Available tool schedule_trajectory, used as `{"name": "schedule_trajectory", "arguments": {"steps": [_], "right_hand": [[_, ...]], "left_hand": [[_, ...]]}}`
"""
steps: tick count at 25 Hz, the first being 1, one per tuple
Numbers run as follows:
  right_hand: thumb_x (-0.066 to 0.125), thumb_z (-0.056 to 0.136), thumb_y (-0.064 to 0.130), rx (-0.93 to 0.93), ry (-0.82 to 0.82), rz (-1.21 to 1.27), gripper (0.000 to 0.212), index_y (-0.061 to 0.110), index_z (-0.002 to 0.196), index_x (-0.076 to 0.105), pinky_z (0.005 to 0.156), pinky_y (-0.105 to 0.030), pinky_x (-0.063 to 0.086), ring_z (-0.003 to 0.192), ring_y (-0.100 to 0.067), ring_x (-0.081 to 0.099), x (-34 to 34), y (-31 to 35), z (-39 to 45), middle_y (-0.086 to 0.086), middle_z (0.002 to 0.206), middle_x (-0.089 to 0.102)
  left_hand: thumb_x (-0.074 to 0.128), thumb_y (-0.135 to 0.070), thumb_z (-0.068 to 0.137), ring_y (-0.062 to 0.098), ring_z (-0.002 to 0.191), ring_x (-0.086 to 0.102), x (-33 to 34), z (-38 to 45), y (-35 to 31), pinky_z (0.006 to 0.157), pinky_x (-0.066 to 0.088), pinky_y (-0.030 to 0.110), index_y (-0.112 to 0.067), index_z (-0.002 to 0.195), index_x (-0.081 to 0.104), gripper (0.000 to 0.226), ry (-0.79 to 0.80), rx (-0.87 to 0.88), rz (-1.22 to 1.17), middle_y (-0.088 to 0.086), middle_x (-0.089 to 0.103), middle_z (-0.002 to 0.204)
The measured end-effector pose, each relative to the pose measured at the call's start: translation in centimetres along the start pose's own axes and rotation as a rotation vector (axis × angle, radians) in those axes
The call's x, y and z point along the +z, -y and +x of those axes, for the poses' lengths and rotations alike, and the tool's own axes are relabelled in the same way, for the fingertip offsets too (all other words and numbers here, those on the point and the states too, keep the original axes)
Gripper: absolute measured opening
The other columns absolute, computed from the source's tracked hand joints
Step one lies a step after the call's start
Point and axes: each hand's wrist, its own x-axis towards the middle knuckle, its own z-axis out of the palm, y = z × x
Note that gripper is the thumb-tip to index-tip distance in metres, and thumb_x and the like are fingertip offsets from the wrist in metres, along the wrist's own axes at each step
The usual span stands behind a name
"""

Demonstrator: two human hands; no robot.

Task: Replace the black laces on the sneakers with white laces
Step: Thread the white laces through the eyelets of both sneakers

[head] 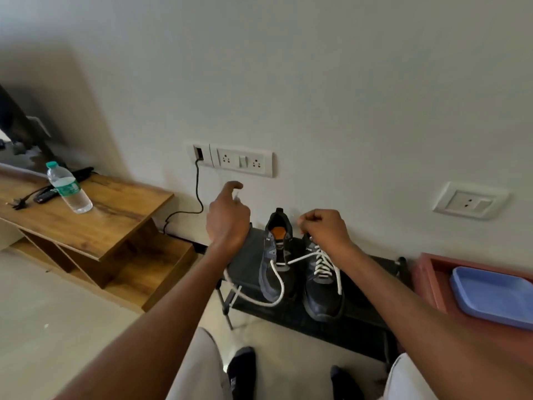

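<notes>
Two dark sneakers stand side by side on a low black table (363, 310) against the wall. The right sneaker (323, 287) is laced up with a white lace. The left sneaker (274, 264) has its tongue open and a loose white lace (278, 284) threaded across low eyelets, looping down over the table's front. My left hand (227, 217) is raised above the left sneaker and pinches a white lace end, index finger extended. My right hand (323, 226) is curled above the right sneaker's collar, pinching the other lace end.
A wooden desk (95, 217) at left carries a water bottle (67, 187), a remote and a cable. A black cord hangs from the wall socket plate (230, 160). A reddish tray with a blue container (493, 295) sits at right. My knees and feet are below.
</notes>
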Motion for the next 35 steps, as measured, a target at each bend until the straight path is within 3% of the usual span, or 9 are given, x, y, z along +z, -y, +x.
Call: {"name": "schedule_trajectory", "arguments": {"steps": [4, 7, 11, 14, 18, 22, 27, 31, 35], "right_hand": [[0.078, 0.094, 0.023, -0.017, 0.066, -0.127, 0.012, 0.032, 0.085, 0.077, 0.078, -0.026, 0.056, 0.075, -0.006, 0.071, 3.4, -5.7, 1.3, 0.009, 0.078, 0.075], [0.07, 0.099, 0.023, -0.03, 0.081, -0.257, 0.008, 0.028, 0.099, 0.077, 0.066, -0.018, 0.051, 0.066, 0.004, 0.068, 4.9, -9.6, 2.2, 0.01, 0.072, 0.073], [0.07, 0.098, 0.025, -0.106, 0.099, -0.387, 0.011, 0.032, 0.098, 0.079, 0.057, -0.014, 0.046, 0.069, 0.006, 0.065, 6.2, -11.4, 4.2, 0.017, 0.079, 0.072], [0.071, 0.097, 0.027, -0.169, 0.1, -0.495, 0.009, 0.031, 0.099, 0.079, 0.059, -0.019, 0.049, 0.068, -0.003, 0.065, 7.2, -11.7, 4.6, 0.013, 0.084, 0.074], [0.071, 0.097, 0.03, -0.204, 0.13, -0.603, 0.009, 0.03, 0.104, 0.078, 0.07, -0.032, 0.06, 0.081, -0.012, 0.07, 9.0, -11.6, 4.4, 0.009, 0.092, 0.076], [0.067, 0.1, 0.029, -0.233, 0.168, -0.764, 0.016, 0.029, 0.113, 0.078, 0.073, -0.031, 0.056, 0.088, -0.019, 0.07, 9.5, -11.2, 4.4, 0.004, 0.099, 0.076], [0.07, 0.093, 0.032, -0.208, 0.141, -0.789, 0.011, 0.027, 0.1, 0.077, 0.072, -0.04, 0.061, 0.077, -0.02, 0.067, 9.4, -10.7, 4.3, 0.004, 0.084, 0.071], [0.072, 0.093, 0.033, -0.218, 0.112, -0.814, 0.01, 0.025, 0.1, 0.075, 0.07, -0.036, 0.059, 0.075, -0.02, 0.066, 9.6, -10.6, 4.2, 0.004, 0.082, 0.068], [0.072, 0.095, 0.03, -0.194, 0.079, -0.835, 0.007, 0.026, 0.098, 0.076, 0.065, -0.031, 0.051, 0.073, -0.018, 0.063, 10.4, -10.7, 4.5, 0.005, 0.081, 0.067]], "left_hand": [[0.048, -0.002, 0.09, 0.017, 0.07, 0.064, 5.9, -0.5, 5.0, 0.057, 0.043, 0.026, -0.024, 0.1, 0.077, 0.038, 0.196, -0.117, 0.035, 0.0, 0.076, 0.094], [0.052, 0.0, 0.094, 0.013, 0.059, 0.059, 9.4, -0.7, 8.4, 0.051, 0.045, 0.024, -0.018, 0.091, 0.077, 0.032, 0.342, -0.204, 0.101, -0.001, 0.074, 0.09], [0.063, -0.008, 0.09, 0.015, 0.072, 0.068, 12.0, 1.0, 10.4, 0.063, 0.059, 0.032, -0.019, 0.087, 0.078, 0.019, 0.498, -0.076, 0.34, -0.004, 0.072, 0.08], [0.064, -0.006, 0.086, 0.015, 0.075, 0.064, 12.7, 2.1, 11.2, 0.062, 0.053, 0.032, -0.026, 0.094, 0.075, 0.025, 0.551, -0.041, 0.453, -0.002, 0.069, 0.088], [0.071, -0.008, 0.088, 0.012, 0.073, 0.062, 12.5, 2.3, 11.6, 0.058, 0.052, 0.028, -0.035, 0.121, 0.064, 0.043, 0.588, 0.013, 0.465, -0.002, 0.063, 0.096], [0.074, -0.012, 0.084, 0.022, 0.096, 0.054, 12.0, 2.3, 11.3, 0.089, 0.055, 0.051, -0.044, 0.138, 0.048, 0.068, 0.586, 0.154, 0.539, -0.004, 0.052, 0.111], [0.065, -0.01, 0.094, 0.016, 0.104, 0.05, 11.9, 2.7, 11.2, 0.08, 0.04, 0.031, -0.047, 0.149, 0.048, 0.069, 0.819, 0.334, 0.524, -0.006, 0.049, 0.11], [0.068, -0.008, 0.094, 0.019, 0.1, 0.058, 11.7, 3.0, 11.3, 0.065, 0.034, 0.02, -0.032, 0.136, 0.06, 0.05, 0.806, 0.317, 0.456, -0.008, 0.057, 0.103], [0.068, 0.0, 0.088, 0.016, 0.088, 0.058, 11.6, 3.3, 11.7, 0.061, 0.04, 0.018, -0.033, 0.133, 0.062, 0.055, 0.829, 0.252, 0.385, -0.005, 0.06, 0.102]]}}
